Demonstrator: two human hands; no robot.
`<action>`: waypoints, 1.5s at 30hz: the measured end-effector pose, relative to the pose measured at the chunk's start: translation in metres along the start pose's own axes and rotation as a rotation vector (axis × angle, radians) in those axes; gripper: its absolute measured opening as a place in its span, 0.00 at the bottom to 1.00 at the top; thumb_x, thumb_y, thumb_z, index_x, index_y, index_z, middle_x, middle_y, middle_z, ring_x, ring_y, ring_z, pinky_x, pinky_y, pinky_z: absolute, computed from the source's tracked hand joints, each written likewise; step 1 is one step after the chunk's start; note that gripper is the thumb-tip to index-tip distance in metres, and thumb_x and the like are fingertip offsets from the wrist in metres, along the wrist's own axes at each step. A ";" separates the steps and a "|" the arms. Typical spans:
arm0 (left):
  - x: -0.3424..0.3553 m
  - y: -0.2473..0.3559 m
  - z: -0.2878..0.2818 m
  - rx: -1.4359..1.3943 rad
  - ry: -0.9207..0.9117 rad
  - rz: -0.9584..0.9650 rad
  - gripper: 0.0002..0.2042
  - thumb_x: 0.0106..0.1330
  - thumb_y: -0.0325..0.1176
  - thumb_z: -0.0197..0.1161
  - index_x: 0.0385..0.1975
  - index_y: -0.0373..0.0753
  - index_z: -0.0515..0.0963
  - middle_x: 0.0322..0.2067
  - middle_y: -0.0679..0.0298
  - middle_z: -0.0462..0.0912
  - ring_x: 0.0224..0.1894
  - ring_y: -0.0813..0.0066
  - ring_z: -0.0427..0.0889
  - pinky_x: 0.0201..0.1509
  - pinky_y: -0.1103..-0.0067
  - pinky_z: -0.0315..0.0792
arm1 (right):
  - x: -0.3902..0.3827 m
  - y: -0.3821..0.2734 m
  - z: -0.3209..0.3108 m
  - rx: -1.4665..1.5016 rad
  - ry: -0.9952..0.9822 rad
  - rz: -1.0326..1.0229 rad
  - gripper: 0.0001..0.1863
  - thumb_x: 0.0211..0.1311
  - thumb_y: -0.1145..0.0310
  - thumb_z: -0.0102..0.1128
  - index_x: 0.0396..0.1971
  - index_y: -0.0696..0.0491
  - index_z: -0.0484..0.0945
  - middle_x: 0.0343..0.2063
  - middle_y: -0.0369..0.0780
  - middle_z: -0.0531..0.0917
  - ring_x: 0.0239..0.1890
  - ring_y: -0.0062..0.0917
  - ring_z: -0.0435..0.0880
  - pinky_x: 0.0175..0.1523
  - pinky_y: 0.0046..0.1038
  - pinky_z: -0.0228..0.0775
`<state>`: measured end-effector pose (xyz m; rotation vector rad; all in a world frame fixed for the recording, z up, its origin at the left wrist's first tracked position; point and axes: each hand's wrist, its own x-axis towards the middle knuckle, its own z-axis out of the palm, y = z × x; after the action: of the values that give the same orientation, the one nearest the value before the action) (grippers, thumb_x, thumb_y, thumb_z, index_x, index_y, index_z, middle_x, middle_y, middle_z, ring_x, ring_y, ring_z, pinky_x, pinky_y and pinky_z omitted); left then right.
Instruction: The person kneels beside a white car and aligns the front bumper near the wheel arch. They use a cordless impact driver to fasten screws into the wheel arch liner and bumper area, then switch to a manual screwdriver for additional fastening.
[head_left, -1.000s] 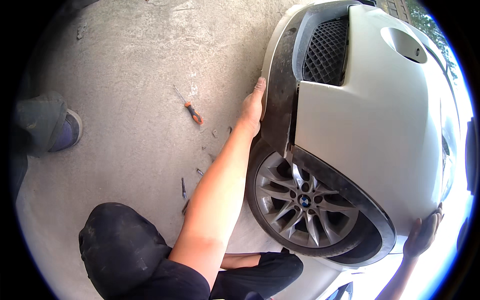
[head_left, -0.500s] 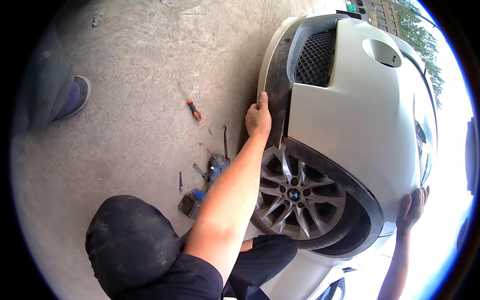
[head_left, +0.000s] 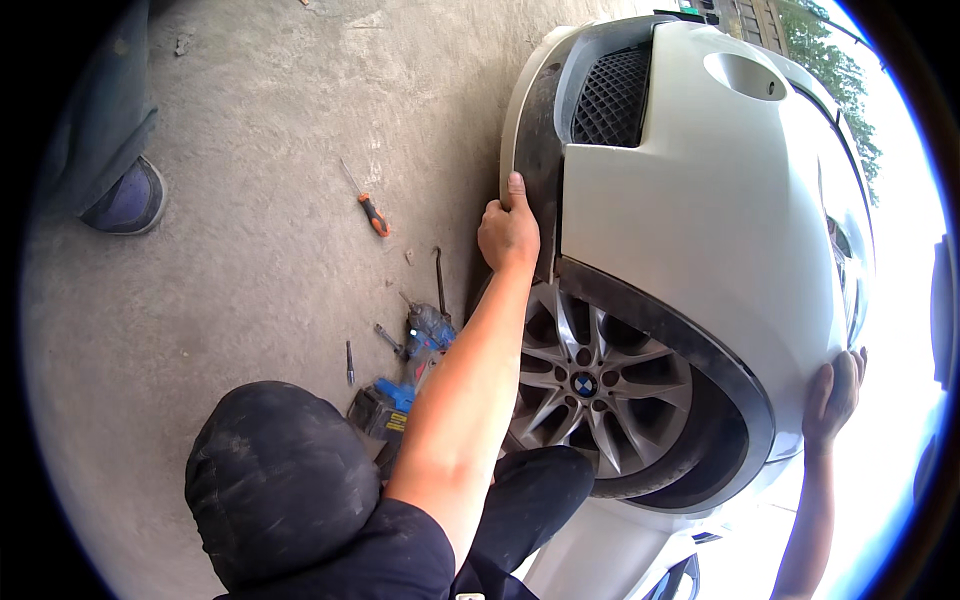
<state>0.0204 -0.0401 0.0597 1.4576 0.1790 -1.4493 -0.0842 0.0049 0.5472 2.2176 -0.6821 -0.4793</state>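
The front corner of a white car fills the right side, tilted in the picture. My left arm reaches across the wheel (head_left: 584,385), and my left hand (head_left: 510,235) is closed round the lower edge of the front bumper (head_left: 535,150), thumb on its black trim. A narrow dark gap runs between that trim and the white panel (head_left: 690,170). My right hand (head_left: 838,395) rests on the bodywork beyond the wheel arch (head_left: 745,400), close to the headlight (head_left: 840,250). Its thumb stands away from the fingers, whose tips are partly hidden.
On the concrete floor lie an orange-and-black screwdriver (head_left: 374,215), a hooked bar (head_left: 440,282), a blue cordless power tool (head_left: 420,345) and a socket bit (head_left: 349,362). Another person's shoe (head_left: 130,198) stands upper left. A dusty black rounded shape (head_left: 280,480), knee or cap, fills the lower left.
The view has shifted slightly, so the bumper and floor tools sit further left and higher. My left hand keeps its hold; my right hand has slid a little along the bodywork.
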 end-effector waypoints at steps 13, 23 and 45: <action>-0.008 0.003 -0.002 -0.021 0.045 -0.004 0.38 0.72 0.67 0.44 0.41 0.29 0.81 0.43 0.43 0.85 0.50 0.44 0.83 0.55 0.58 0.75 | 0.000 -0.002 -0.003 -0.001 0.027 -0.076 0.14 0.72 0.69 0.50 0.43 0.66 0.74 0.36 0.52 0.77 0.47 0.48 0.76 0.72 0.54 0.53; 0.001 -0.003 0.007 -0.033 0.117 0.058 0.39 0.71 0.67 0.44 0.41 0.27 0.80 0.43 0.40 0.84 0.50 0.41 0.82 0.55 0.58 0.74 | 0.050 -0.157 0.032 -0.005 -0.366 -0.226 0.27 0.48 0.52 0.75 0.41 0.54 0.75 0.35 0.41 0.74 0.52 0.38 0.73 0.75 0.57 0.45; -0.015 0.009 -0.002 0.005 0.038 -0.041 0.43 0.70 0.70 0.40 0.44 0.28 0.81 0.47 0.40 0.84 0.55 0.41 0.80 0.62 0.58 0.71 | 0.066 -0.233 0.147 -0.216 -0.281 -0.416 0.17 0.61 0.63 0.54 0.49 0.48 0.80 0.43 0.34 0.78 0.59 0.31 0.69 0.79 0.54 0.38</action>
<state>0.0241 -0.0349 0.0760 1.4938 0.2300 -1.4564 -0.0348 0.0171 0.2687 2.1034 -0.2840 -1.0385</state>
